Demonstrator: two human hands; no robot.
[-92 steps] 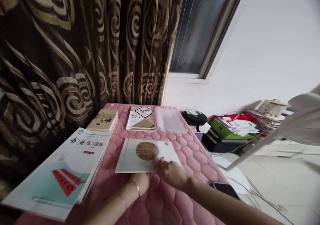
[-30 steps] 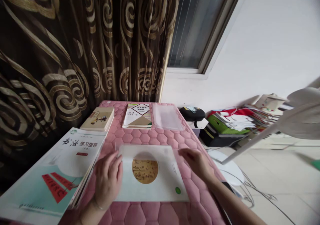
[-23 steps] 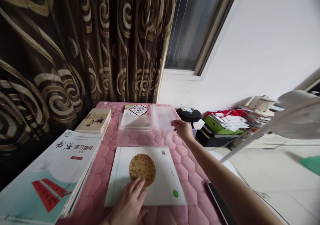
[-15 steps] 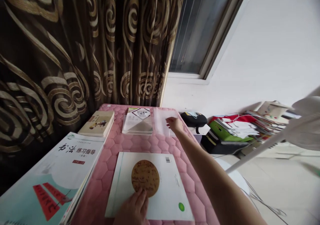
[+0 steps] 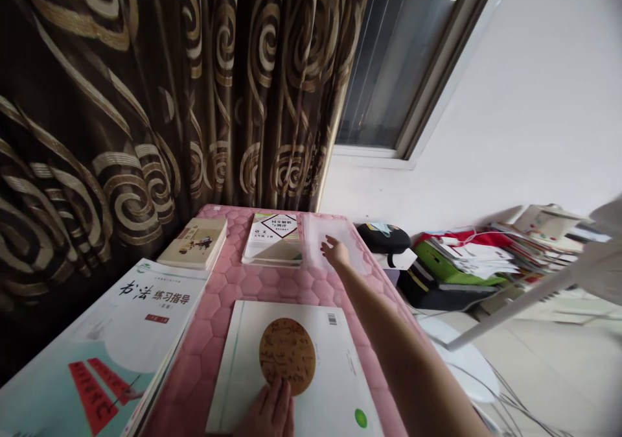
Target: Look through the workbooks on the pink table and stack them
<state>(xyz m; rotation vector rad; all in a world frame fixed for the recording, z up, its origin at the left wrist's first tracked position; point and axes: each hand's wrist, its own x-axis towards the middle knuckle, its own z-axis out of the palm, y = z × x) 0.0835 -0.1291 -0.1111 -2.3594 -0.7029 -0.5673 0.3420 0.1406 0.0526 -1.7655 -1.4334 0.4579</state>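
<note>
Both moved: right hand point(image 5: 334, 251) spread over plastic sleeves point(image 5: 314, 233), left hand point(image 5: 271, 412) flat on book point(image 5: 335, 372).

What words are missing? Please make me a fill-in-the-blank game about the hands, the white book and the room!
1. The right hand is over the clear plastic sheets, while the white book is under the ____ hand.
2. The small dot near the white book's corner is coloured ____.
3. The padded surface under the books is coloured ____.
4. As we see it, the patterned curtain hangs to the ____ of the window.

Missing words: left; green; pink; left.
</note>
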